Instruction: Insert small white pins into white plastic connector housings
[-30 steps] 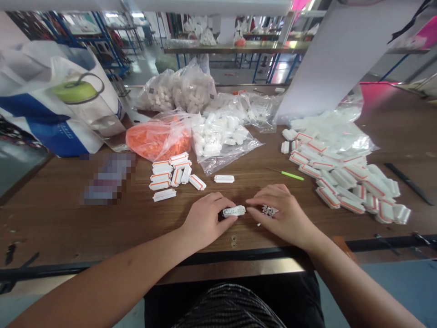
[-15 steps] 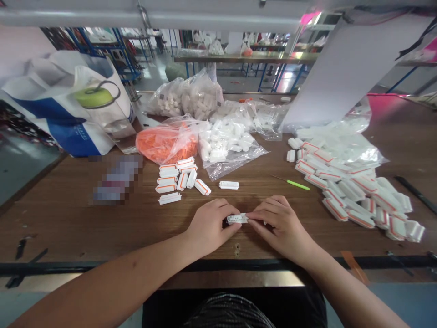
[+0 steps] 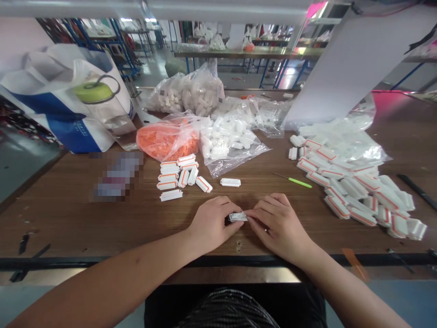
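Note:
A small white plastic connector point(image 3: 238, 217) is pinched between both my hands at the near middle of the wooden table point(image 3: 68, 218). My left hand point(image 3: 210, 223) grips its left end with curled fingers. My right hand point(image 3: 278, 225) presses its fingertips against the right end. A single white connector point(image 3: 230, 182) lies just beyond my hands. To the left is a small cluster of white connectors with orange strips point(image 3: 180, 176).
A large heap of orange-striped connectors point(image 3: 358, 182) spreads at the right. Behind are a bag of orange parts point(image 3: 167, 140), bags of white parts point(image 3: 230, 136), a green-handled tool point(image 3: 295, 181), a blue-white bag point(image 3: 68, 100), a white board point(image 3: 351, 59) and a black tool point(image 3: 414, 189).
My hands have closed in together on the white connector, and the small part under my right fingers is no longer visible. The view has shifted slightly.

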`<state>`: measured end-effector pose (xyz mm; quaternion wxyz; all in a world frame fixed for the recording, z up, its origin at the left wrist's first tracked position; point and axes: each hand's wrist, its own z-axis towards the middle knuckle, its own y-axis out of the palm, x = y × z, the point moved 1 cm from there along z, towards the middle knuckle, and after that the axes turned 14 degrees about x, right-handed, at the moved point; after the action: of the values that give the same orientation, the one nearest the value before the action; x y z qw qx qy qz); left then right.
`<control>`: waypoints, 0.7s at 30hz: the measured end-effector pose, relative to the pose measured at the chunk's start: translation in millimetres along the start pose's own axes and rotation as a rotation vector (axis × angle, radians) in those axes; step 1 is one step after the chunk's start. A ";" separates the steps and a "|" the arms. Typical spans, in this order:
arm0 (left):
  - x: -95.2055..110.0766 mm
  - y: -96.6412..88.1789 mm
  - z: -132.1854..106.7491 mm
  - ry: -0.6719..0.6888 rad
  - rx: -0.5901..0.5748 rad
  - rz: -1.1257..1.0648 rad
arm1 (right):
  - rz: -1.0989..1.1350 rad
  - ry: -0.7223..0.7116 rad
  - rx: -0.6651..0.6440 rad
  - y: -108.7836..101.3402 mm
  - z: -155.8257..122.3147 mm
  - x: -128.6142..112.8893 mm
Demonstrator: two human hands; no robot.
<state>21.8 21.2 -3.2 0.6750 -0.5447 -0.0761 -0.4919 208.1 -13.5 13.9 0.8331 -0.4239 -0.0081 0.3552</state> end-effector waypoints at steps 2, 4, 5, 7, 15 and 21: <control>-0.7 0.9 -0.6 0.004 0.012 0.000 | -0.015 -0.015 -0.008 0.3 -0.1 -0.7; -1.4 1.8 -1.1 0.007 0.022 -0.001 | -0.025 -0.028 -0.009 0.5 -0.2 -1.4; -1.6 2.1 -1.3 0.008 0.025 -0.003 | -0.028 -0.034 -0.007 0.5 -0.1 -1.7; -2.1 2.6 -1.4 0.008 0.025 -0.007 | -0.033 -0.043 -0.011 0.6 0.0 -2.3; -0.6 1.3 -0.7 0.003 0.008 0.008 | -0.048 -0.044 -0.005 -0.2 1.6 -2.3; -0.3 1.5 -0.7 -0.001 0.006 0.000 | -0.049 -0.061 -0.051 0.1 2.7 -2.7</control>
<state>22.5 20.7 -4.6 0.6766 -0.5430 -0.0776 -0.4913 205.2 -13.2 16.3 0.8298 -0.4338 -0.0532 0.3470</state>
